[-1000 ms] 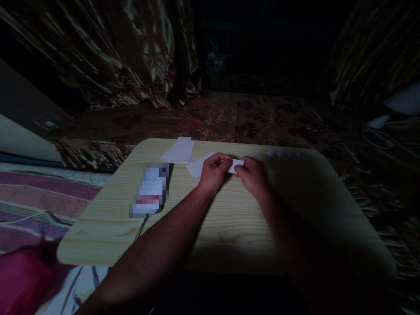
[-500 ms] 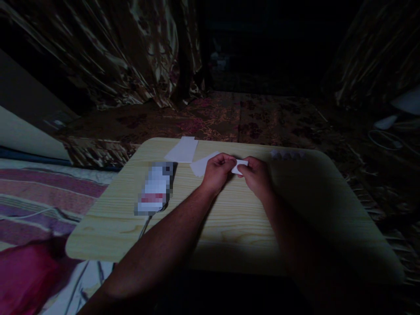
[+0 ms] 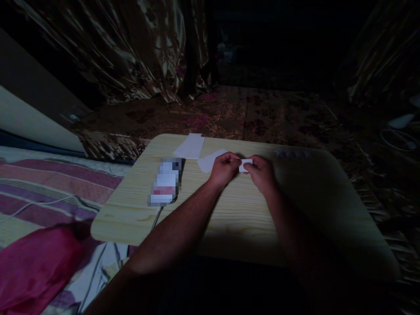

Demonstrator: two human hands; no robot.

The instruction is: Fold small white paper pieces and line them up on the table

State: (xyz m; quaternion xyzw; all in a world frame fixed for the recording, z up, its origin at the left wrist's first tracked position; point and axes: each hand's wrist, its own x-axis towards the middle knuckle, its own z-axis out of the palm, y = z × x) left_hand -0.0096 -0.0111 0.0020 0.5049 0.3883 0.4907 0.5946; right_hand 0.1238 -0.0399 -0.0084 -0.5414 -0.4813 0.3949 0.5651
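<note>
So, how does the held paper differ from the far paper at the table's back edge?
The held paper is pinched between the left hand and right hand; the far paper lies on the table, untouched. The held paper shows as a small piece, partly covered by fingers; the far paper looks larger, with a slanting side. Both look pale and plain.

No readable text — the pixelated object (image 3: 165, 181) (white, red-banded) is illegible.
</note>
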